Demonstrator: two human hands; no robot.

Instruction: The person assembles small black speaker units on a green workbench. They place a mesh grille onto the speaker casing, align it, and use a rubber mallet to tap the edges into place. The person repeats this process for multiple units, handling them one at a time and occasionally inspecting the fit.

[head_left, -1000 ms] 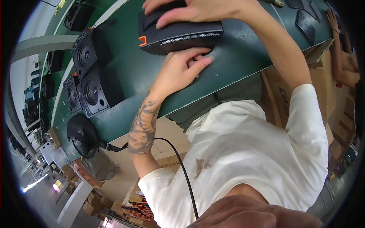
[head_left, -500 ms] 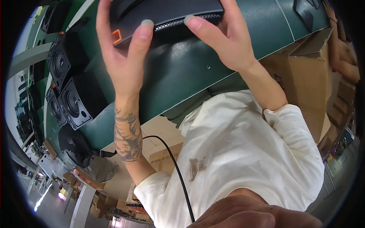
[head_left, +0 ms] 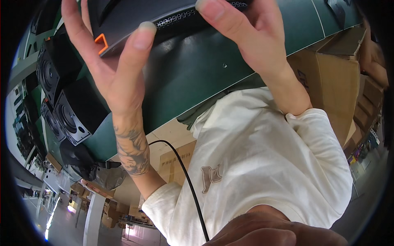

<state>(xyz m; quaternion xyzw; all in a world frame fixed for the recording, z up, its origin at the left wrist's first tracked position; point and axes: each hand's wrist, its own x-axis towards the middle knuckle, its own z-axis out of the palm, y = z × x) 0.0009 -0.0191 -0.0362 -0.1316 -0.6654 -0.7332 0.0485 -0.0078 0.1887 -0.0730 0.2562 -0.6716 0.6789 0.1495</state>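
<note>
Holding the black case (head_left: 133,17) over the green table (head_left: 184,71), we clasp its ends with left hand (head_left: 111,78) and right hand (head_left: 256,43), fingers wide; it seems stiff, weighty and slick, best gripped at both ends, off the mesh strip (head_left: 176,19).

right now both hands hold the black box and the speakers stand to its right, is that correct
The side is wrong: the head view shows the speakers to the left of the black box. The left hand and right hand do hold it.
</note>
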